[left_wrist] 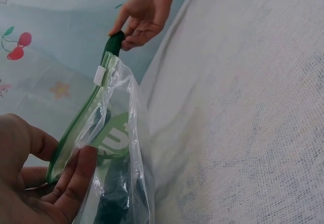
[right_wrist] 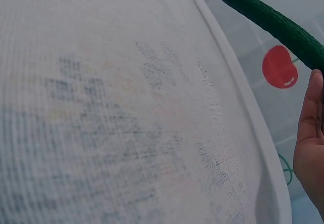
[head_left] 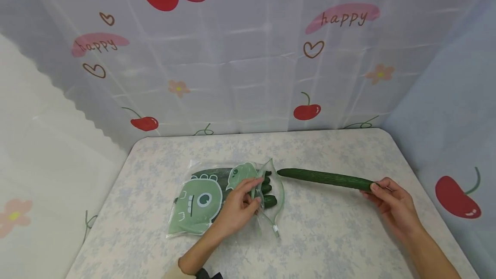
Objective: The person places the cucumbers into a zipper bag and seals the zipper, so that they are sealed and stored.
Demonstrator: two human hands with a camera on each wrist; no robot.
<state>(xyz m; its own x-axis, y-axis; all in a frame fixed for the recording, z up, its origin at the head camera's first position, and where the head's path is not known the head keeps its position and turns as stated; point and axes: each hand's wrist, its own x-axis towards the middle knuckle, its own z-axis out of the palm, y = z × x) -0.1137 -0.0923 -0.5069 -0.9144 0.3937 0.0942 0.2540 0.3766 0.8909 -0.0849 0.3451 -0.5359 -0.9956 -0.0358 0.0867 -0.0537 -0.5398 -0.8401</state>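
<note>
A long dark green cucumber (head_left: 327,178) is pinched near its right end by my right hand (head_left: 395,206). Its left tip lies at the open mouth of a clear zip bag (head_left: 180,227) printed with green cartoon monsters. Several cucumbers (head_left: 270,201) are inside the bag, their ends showing at the mouth. My left hand (head_left: 237,208) grips the bag's edge near the mouth; in the left wrist view its fingers (left_wrist: 76,183) curl at the green zip rim. The right wrist view shows the cucumber (right_wrist: 273,24) slanting up from the right hand (right_wrist: 310,138).
The bag's white slider (head_left: 275,228) sits at the near end of the green zip. A pale, blue-patterned cloth covers the table (head_left: 329,236). Behind it hangs a curtain (head_left: 248,63) with cherries and hearts, and more curtain (head_left: 457,141) hangs on the right side.
</note>
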